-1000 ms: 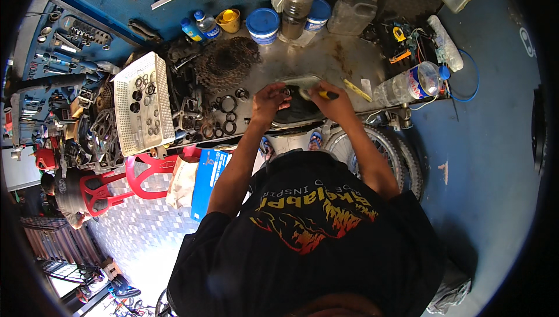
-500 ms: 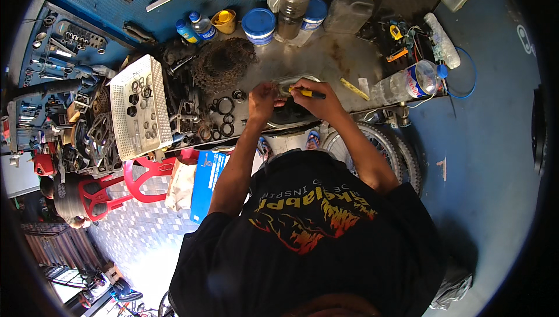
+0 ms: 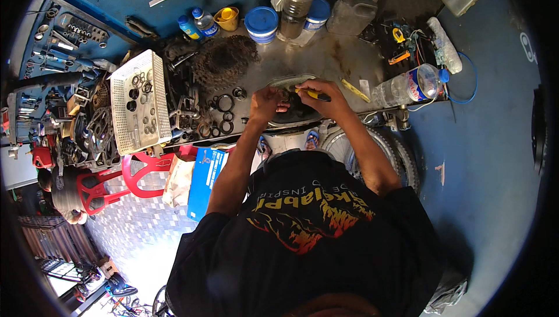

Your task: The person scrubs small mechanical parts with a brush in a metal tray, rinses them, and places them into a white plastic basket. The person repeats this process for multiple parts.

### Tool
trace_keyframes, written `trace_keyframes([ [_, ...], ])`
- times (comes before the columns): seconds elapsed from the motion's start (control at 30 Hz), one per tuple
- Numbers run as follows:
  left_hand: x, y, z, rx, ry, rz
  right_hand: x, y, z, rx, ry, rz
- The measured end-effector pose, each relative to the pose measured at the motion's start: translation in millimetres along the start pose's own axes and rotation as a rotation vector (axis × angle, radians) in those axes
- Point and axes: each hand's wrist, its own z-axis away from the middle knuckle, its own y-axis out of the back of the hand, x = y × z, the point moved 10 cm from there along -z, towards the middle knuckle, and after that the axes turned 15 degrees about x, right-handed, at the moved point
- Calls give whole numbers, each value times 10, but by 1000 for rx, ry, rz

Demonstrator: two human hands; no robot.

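A metal bench runs beneath and beyond the left hand and right hand. Directly below them lies an oval tray. Left of the left hand are dark rings; farther left, a white basket, with what look like metal parts cluttered between. Beyond that hand sit sprockets. Straight beyond both stand blue-lidded tubs. Right of the right hand lie a yellow stick and a clear bottle.
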Motion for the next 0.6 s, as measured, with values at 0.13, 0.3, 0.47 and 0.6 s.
trace_keyframes([
  [0.13,-42,17,-6,6,-17,-15,194,-34,44,-6,-145,-99],
  [0.3,-14,34,51,8,-42,-24,339,163,7,108,-74,-25],
  [0.47,106,-29,125,-27,-33,-38,370,14,14,71,49,58],
  [0.6,263,-58,165,-19,-105,-100,380,-132,-24,6,36,173],
])
